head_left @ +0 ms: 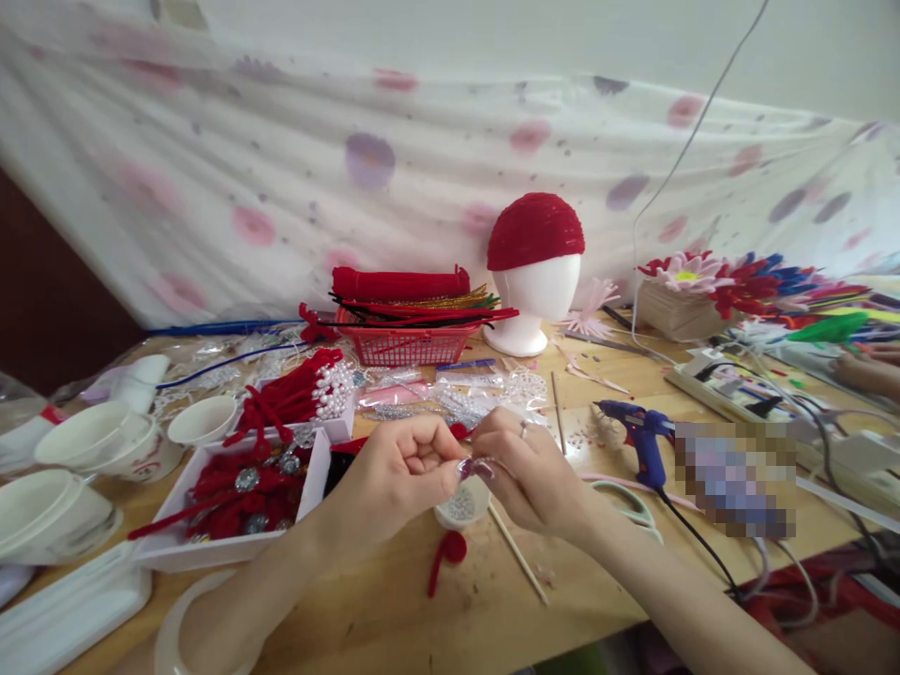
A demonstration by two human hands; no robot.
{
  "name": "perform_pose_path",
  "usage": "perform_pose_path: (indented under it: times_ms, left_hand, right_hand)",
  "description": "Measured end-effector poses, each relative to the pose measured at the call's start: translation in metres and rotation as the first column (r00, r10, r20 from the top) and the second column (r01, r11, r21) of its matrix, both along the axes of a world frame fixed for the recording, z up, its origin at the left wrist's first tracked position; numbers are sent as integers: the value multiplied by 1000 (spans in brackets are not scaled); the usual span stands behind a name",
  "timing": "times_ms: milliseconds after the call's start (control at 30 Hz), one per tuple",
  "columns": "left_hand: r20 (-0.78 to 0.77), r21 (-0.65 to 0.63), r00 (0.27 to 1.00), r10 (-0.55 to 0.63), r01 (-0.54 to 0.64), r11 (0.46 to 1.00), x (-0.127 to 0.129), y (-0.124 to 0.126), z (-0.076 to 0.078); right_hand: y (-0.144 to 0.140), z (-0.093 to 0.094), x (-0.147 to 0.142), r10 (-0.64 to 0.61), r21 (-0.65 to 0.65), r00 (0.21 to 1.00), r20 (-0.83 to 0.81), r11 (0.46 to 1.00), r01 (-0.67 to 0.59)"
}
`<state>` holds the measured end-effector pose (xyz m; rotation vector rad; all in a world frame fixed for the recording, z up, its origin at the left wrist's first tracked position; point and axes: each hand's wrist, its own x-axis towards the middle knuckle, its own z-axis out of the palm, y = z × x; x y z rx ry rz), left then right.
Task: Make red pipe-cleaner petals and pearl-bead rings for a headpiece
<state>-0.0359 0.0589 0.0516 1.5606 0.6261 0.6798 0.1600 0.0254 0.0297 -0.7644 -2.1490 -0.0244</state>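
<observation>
In the middle of the frame, the left hand (pixel 400 469) and the right hand (pixel 527 469) are meeting fingertip to fingertip above the wooden table (pixel 394 609). Both are pinching a small shiny piece (pixel 472 466) between thumb and forefinger, with the other fingers curled in; the piece is too small and blurred to tell what it is. A bit of red fuzzy wire (pixel 458 430) is peeking out just above the fingertips.

Right below the hands, a small round white dish (pixel 460 506) is sitting on the table, and a thin wooden stick (pixel 518 553) is lying slantwise beside it. A short red fuzzy piece (pixel 445 555) is lying just below the dish.

At lower left, a white tray (pixel 232 544) is holding red fuzzy wire shapes with silver stones. White bowls (pixel 91 441) are standing at the left edge. To the right of the hands, a blue glue gun (pixel 643 436) is resting next to pale green scissors (pixel 633 506).

Farther back, at centre, a red basket (pixel 408 345) is holding bundles of fuzzy wire, and a white foam head (pixel 532 295) with a red cap (pixel 534 230) is standing just beside it. At the upper right, colourful handmade flowers (pixel 745 281) are lying on the table.
</observation>
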Motion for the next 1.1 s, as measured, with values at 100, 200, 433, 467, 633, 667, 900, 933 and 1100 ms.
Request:
perform_pose_path:
  times_ms: [100, 200, 433, 467, 633, 667, 900, 933, 1100]
  left_hand:
    - [-55, 84, 998, 11, -6, 996, -1, 1, -4]
    - [-150, 356, 987, 64, -7, 935, -4, 0, -9]
    - [-73, 17, 997, 11, -10, 1000, -1, -2, -5]
    - [-46, -45, 999, 1, -4, 999, 0, -1, -5]
    - [-51, -83, 999, -6, 2, 997, 2, -2, -5]
    - [-70, -13, 997, 11, -12, 1000, 2, -2, -5]
    - [-179, 572, 978, 102, 19, 820, -2, -3, -11]
    - [-183, 517, 979, 93, 15, 856, -2, -3, -11]
    - [-116, 166, 993, 1, 18, 986, -1, -6, -9]
  right_hand:
    - [-1, 7, -9, -3, -214, 996, -88, 977, -16]
    - [-6, 18, -16, -118, -738, 964, -237, 668, -99]
    - [-10, 7, -3, -173, -416, 951, -255, 908, 54]
    - [-7, 2, -1, -122, -220, 974, -191, 972, 79]
    - [2, -3, -4, -41, 101, 999, 15, 994, 40]
    - [1, 0, -7, -48, 36, 999, -1, 998, 48]
    - [-8, 18, -13, -262, -899, 945, -195, 433, -65]
    - [-9, 17, -12, -272, -894, 933, -234, 438, -96]
    - [-9, 4, -2, -129, -343, 978, -167, 937, 65]
